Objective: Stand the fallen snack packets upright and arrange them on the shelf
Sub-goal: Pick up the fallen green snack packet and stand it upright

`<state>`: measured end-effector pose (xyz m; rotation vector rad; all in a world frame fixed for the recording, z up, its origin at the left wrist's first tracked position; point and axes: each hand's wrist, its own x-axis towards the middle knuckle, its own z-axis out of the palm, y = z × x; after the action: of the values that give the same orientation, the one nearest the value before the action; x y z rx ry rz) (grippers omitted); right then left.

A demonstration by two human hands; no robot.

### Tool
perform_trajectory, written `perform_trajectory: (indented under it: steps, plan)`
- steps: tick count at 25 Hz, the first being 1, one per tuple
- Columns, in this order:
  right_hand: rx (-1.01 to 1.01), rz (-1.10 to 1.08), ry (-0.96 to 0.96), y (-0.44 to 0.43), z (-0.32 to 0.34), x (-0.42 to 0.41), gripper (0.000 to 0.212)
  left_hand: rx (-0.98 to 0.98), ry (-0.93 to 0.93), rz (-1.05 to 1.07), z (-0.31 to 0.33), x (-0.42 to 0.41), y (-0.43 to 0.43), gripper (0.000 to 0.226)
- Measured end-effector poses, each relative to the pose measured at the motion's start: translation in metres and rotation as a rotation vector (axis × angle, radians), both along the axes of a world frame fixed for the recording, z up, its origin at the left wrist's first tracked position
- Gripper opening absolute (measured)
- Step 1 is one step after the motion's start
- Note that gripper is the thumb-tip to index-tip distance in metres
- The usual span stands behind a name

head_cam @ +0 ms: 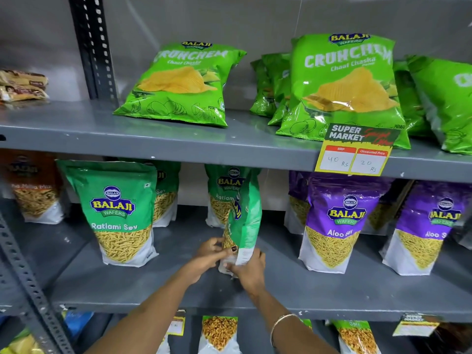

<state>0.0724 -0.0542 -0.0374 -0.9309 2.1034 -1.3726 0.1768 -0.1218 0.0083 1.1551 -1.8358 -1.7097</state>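
On the middle grey shelf (306, 297) a green Ratlami Sev packet (246, 221) stands upright but turned edge-on. Both hands grip its white bottom: my left hand (208, 254) pinches the left corner, my right hand (249, 269) holds the base from the right. Behind it stands another Ratlami Sev packet (222, 192), partly hidden. To the left a third Ratlami Sev packet (117, 213) stands upright facing front. Purple Aloo Sev packets (334, 221) stand upright at the right.
On the upper shelf green Crunchem chip bags (181, 83) lie leaning back, with a yellow price tag (355, 154) on the shelf edge. An orange-brown packet (35, 192) stands far left. A perforated steel upright (28, 284) runs down the left. More packets show on the shelf below.
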Motion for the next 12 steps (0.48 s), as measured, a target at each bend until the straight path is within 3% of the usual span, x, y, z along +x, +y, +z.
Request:
perform_trajectory:
  steps: [2,3,5,7,9,12]
  plan:
    - [-0.015,0.023,-0.017,0.0,-0.005,-0.013,0.064,-0.105,0.012,0.088,-0.003,-0.003,-0.011,0.018]
    - [-0.031,0.067,-0.057,0.0,-0.008,-0.021,0.055,-0.139,0.018,0.116,-0.004,-0.005,-0.019,0.017]
    - [-0.077,0.183,-0.169,0.003,-0.008,-0.035,0.062,-0.148,0.005,0.11,-0.006,-0.008,-0.031,0.043]
    - [-0.102,0.256,-0.255,0.005,-0.003,-0.046,0.097,-0.098,-0.004,0.052,-0.007,-0.011,-0.036,0.083]
    - [-0.108,0.282,-0.275,0.002,-0.006,-0.054,0.116,-0.031,0.024,0.003,-0.008,-0.016,-0.037,0.099]
    - [-0.076,0.254,-0.216,-0.003,-0.012,-0.062,0.104,-0.092,0.004,0.03,-0.005,-0.019,-0.033,0.105]
